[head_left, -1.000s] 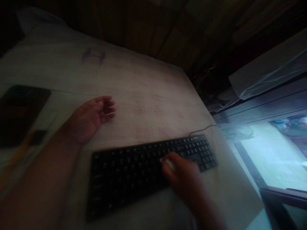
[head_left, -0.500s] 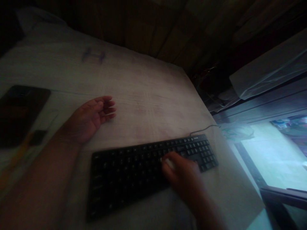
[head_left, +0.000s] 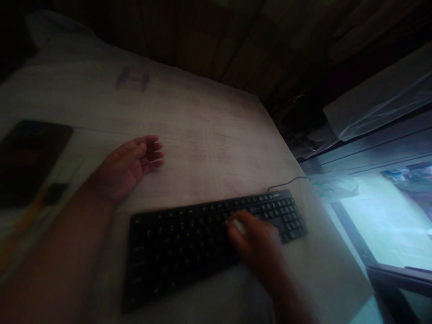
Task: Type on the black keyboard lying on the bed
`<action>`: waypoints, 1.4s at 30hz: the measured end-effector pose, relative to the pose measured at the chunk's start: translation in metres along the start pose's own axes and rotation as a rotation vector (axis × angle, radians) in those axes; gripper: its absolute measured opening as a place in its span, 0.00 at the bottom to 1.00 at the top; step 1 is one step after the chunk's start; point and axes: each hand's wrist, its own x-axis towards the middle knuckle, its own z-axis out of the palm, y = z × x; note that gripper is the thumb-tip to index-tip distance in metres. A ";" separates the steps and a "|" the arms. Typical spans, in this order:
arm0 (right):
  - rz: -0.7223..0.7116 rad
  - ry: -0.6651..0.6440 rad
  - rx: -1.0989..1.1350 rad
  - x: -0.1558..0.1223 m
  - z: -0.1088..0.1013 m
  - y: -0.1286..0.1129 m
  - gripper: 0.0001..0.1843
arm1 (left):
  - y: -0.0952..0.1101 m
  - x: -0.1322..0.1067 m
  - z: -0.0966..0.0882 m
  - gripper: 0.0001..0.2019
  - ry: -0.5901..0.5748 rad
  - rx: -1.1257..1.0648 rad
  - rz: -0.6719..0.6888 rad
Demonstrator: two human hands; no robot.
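Observation:
A black keyboard (head_left: 189, 243) lies slantwise on a pale cloth-covered surface (head_left: 202, 126). My right hand (head_left: 258, 245) rests over the keyboard's right half with its fingers curled together, pinching a small white thing (head_left: 238, 226) against the keys; I cannot make out what it is. My left hand (head_left: 130, 166) lies on the cloth beyond the keyboard's left end, on its side with the fingers loosely apart, holding nothing. The picture is dim and somewhat blurred.
A dark flat slab (head_left: 30, 157) lies at the left, with a small dark object (head_left: 56, 192) beside it. The keyboard's cable (head_left: 286, 181) runs off the right edge. Beyond that edge are a bright floor (head_left: 381, 216) and a plastic-wrapped item (head_left: 378, 99). Dark wooden panelling (head_left: 202, 40) stands behind.
My right hand has crept slightly up the keyboard with the white thing. My left hand has stayed put.

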 end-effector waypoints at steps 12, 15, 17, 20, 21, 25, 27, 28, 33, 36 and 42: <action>0.140 0.029 0.052 -0.002 -0.020 0.010 0.10 | 0.000 0.003 -0.001 0.10 -0.005 -0.081 -0.019; 0.112 0.025 0.037 -0.002 -0.013 0.009 0.10 | -0.001 0.002 -0.001 0.09 -0.002 -0.078 -0.011; 0.088 0.028 0.010 -0.001 -0.010 0.009 0.10 | -0.001 0.002 -0.002 0.10 -0.001 -0.075 -0.004; 0.054 0.031 -0.033 0.000 -0.006 0.011 0.10 | -0.002 0.003 -0.002 0.10 -0.008 -0.079 -0.004; 0.047 0.030 -0.043 0.000 -0.005 0.011 0.10 | -0.003 0.004 -0.003 0.10 -0.009 -0.081 -0.007; 0.040 0.006 -0.066 -0.002 -0.005 0.012 0.08 | -0.003 0.004 -0.003 0.09 -0.007 -0.080 -0.008; 0.048 -0.020 -0.069 -0.005 -0.006 0.012 0.08 | -0.002 0.003 -0.003 0.09 -0.001 -0.071 -0.008; 0.053 -0.033 -0.069 -0.006 -0.007 0.012 0.09 | -0.002 0.003 -0.002 0.09 0.005 -0.064 -0.009; 0.050 -0.042 -0.072 -0.008 -0.007 0.013 0.08 | -0.001 0.001 0.000 0.08 0.039 -0.005 -0.008; 0.046 -0.025 -0.081 -0.004 -0.006 0.011 0.08 | -0.001 0.001 0.001 0.09 0.038 -0.001 -0.010; 0.035 -0.001 -0.071 0.002 -0.005 0.009 0.09 | 0.001 0.001 -0.001 0.09 0.000 -0.006 -0.009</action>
